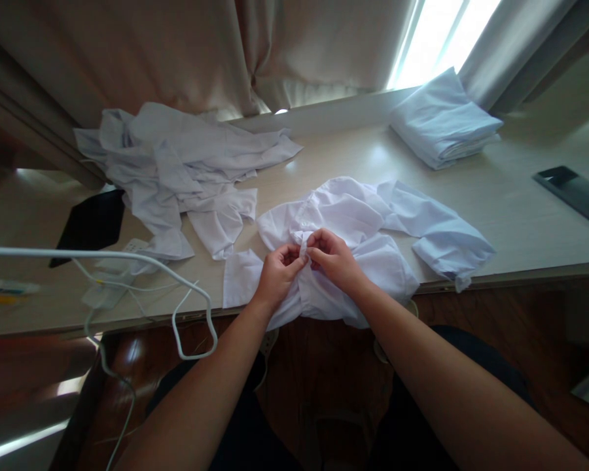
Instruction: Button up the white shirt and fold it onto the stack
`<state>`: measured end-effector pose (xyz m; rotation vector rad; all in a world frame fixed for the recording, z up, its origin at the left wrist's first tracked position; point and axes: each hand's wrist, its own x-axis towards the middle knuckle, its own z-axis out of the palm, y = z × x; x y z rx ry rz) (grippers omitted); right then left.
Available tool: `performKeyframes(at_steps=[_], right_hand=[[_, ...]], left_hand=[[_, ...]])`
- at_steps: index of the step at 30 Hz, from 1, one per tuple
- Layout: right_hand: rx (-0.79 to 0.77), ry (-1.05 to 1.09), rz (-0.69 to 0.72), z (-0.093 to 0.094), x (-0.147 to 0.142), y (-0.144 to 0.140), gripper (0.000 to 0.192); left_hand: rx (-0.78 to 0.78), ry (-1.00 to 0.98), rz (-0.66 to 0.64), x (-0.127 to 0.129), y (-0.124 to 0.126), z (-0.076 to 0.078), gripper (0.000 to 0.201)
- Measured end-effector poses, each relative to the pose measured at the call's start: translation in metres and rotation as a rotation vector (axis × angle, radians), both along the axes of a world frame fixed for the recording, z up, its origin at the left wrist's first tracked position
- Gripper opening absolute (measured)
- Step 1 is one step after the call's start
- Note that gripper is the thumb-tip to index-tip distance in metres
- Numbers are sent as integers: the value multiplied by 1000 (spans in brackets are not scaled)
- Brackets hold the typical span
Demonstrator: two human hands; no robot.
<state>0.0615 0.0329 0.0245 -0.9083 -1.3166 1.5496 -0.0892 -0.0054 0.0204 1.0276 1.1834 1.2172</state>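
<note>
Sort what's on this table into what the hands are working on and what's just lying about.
In hand:
white shirt, pinched at its front edge by left hand and right hand

Lying about:
crumpled white pile
folded white stack
dark tablet
phone
white cables

light: daylight from window (442, 39), blown out | room: dim | edges: wide-angle bending | lower left: blurred
</note>
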Motion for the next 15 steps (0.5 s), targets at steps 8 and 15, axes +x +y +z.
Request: performKeyframes(at_steps=[8,15], right_hand=[[0,5,1,1,0,0,13],[1,-5,1,0,0,0,13]], left_hand=[[10,8,-13,-1,0,-2,28],[4,16,2,0,0,1,31]])
